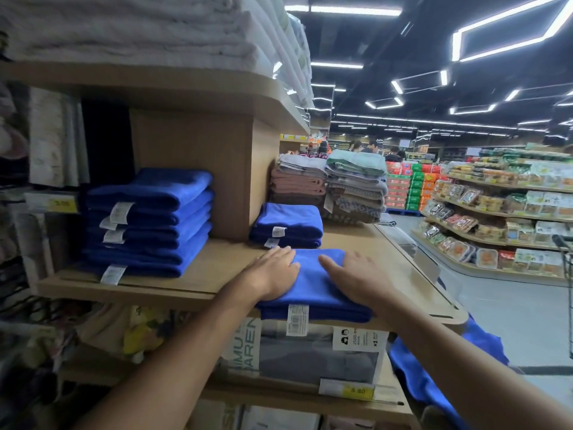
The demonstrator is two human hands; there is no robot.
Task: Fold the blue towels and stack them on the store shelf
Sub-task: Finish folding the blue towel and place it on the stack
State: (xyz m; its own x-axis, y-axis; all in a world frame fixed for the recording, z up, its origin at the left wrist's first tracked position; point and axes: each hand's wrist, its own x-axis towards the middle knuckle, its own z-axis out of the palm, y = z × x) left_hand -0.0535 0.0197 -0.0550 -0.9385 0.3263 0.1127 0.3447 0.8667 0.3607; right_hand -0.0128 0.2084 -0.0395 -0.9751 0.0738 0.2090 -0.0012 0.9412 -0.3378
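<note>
Both palms flat on folded blue towel (310, 285) at wooden shelf (217, 270) front edge: left hand (273, 276) and right hand (356, 282), fingers (280, 257) straight, pressing. Short blue pile (290, 223) just behind; taller blue stack (148, 221) further left.

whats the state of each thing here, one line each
front blue towel, folded, under both hands
left hand, open, flat on it
right hand, open, flat on it
tall blue stack, folded, tags facing out
small blue stack, folded, tags facing out
loose blue towel, unfolded, hanging lower right
</note>
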